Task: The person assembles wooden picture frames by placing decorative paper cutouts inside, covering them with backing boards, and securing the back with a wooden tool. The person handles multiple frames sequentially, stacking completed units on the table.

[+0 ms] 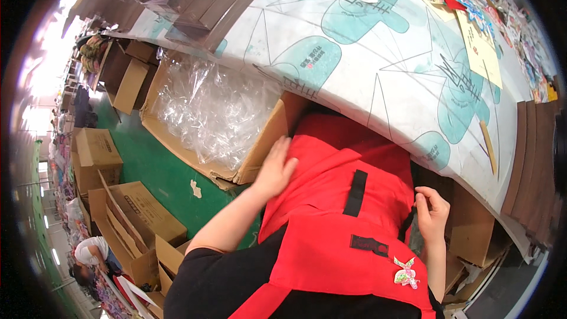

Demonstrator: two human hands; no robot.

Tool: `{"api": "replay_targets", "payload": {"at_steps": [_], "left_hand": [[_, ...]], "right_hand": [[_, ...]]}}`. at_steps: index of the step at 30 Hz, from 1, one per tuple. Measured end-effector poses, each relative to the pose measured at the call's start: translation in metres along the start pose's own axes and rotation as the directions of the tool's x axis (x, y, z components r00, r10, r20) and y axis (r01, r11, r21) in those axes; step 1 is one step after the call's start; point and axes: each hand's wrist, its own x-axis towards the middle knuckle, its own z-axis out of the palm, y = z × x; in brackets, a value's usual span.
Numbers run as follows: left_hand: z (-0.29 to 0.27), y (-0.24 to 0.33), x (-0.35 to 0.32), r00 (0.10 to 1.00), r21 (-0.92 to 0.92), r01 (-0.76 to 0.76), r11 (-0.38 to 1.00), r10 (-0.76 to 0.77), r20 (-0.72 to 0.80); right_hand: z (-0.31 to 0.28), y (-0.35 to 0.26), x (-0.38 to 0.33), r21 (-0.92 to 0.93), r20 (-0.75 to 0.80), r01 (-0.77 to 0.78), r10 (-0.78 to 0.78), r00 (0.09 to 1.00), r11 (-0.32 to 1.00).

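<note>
My left hand point(276, 168) lies with its fingers stretched out between the red apron point(336, 165) on my lap and the side of a cardboard box point(269, 139). Crumpled clear plastic bags point(207, 106) fill that box. On the other side of my lap, my right hand point(432, 208) is closed, thumb and fingers curled together near the apron's edge. What it holds, if anything, cannot be made out.
A table point(378, 82) with a white and teal printed cover spans the front, bearing dark brown stacks point(531, 159), a thin wooden stick point(488, 146) and yellow paper point(479, 47). Cartons point(142, 212) stand on the green floor point(159, 165). Another person point(91, 254) is at lower left.
</note>
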Motion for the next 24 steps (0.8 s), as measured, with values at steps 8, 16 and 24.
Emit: {"api": "replay_targets", "payload": {"at_steps": [8, 16, 24], "left_hand": [[-0.072, 0.016, 0.051, 0.693, 0.136, 0.054, 0.989, -0.135, 0.708], [-0.264, 0.072, 0.182, 0.409, 0.439, -0.162, 0.884, 0.465, -0.785], [-0.323, 0.095, 0.234, 0.494, 0.667, 0.092, 0.739, 0.548, -0.676]], "right_hand": [[0.002, -0.015, 0.017, -0.076, 0.016, 0.191, -0.190, 0.982, 0.979], [0.008, 0.006, 0.006, -0.058, -0.010, 0.152, -0.153, 0.988, 0.987], [-0.004, 0.024, -0.007, -0.116, -0.097, 0.109, -0.121, 0.988, 0.987]]}}
